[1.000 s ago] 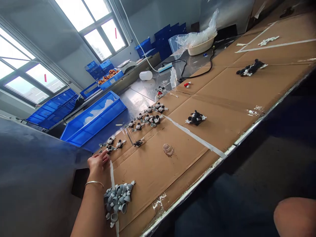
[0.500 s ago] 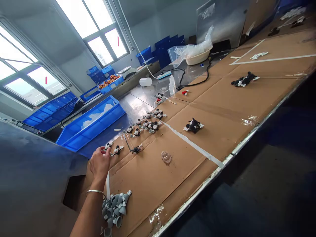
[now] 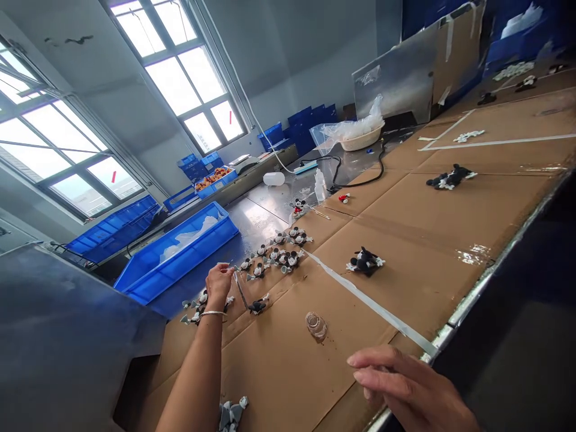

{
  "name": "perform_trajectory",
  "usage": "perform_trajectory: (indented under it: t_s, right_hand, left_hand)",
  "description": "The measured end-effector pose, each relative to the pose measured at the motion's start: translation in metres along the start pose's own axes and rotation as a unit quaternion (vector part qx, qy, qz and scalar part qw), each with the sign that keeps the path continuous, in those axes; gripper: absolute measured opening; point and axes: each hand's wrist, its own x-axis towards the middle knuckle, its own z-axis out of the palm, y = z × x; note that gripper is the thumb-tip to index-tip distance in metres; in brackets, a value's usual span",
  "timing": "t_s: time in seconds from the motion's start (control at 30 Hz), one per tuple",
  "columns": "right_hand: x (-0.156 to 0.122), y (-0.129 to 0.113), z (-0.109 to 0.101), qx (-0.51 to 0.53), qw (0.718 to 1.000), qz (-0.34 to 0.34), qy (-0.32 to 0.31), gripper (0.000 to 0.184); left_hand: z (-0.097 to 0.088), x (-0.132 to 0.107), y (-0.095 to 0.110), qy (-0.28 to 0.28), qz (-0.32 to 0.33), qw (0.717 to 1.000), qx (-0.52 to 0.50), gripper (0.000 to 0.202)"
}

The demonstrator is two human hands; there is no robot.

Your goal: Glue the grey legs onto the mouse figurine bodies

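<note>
My left hand (image 3: 219, 281) reaches to the far edge of the cardboard, its fingertips pinched at the upper end of a thin dark stick-like tool (image 3: 242, 292). Just below that tool lies a black figure part with white hands (image 3: 258, 305). Several mouse figures (image 3: 197, 313) with grey bases lie beside and partly behind my left wrist. To its right is a cluster of similar mouse figures (image 3: 288, 259). My right hand (image 3: 407, 384) hovers over the near table edge, fingers stretched forward and nothing visible in them. A clear round cup (image 3: 316, 326) stands between my hands.
Grey cone-like parts (image 3: 231, 414) are heaped near my left forearm. Black body parts (image 3: 365, 260) lie beyond the white tape strip (image 3: 369, 300). A blue bin (image 3: 180, 255) stands beyond the far edge. A white bottle (image 3: 320, 185) and black cable (image 3: 360, 185) are farther back.
My left hand has moved right, from the mouse figures at the left to the thin tool. My right hand has come into view at the lower right. The view has tilted upward.
</note>
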Motion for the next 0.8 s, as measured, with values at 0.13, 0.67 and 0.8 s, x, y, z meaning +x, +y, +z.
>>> perform_trajectory:
  t_s: [0.13,0.67,0.8]
  right_hand:
    - [0.006,0.014,0.002,0.043,0.998,0.029,0.041,0.033]
    - [-0.001,0.019,0.002,0.055,0.998,0.032,0.007,0.037]
    - [-0.005,0.021,0.004,0.064,0.996,0.055,-0.007,0.041]
  left_hand:
    - [0.002,-0.009,0.011,-0.07,0.028,0.997,0.025,0.033]
    - [0.048,-0.014,0.079,-0.218,0.126,0.961,0.115,0.028]
    - [0.058,-0.013,0.077,-0.221,0.08,0.968,0.083,0.028]
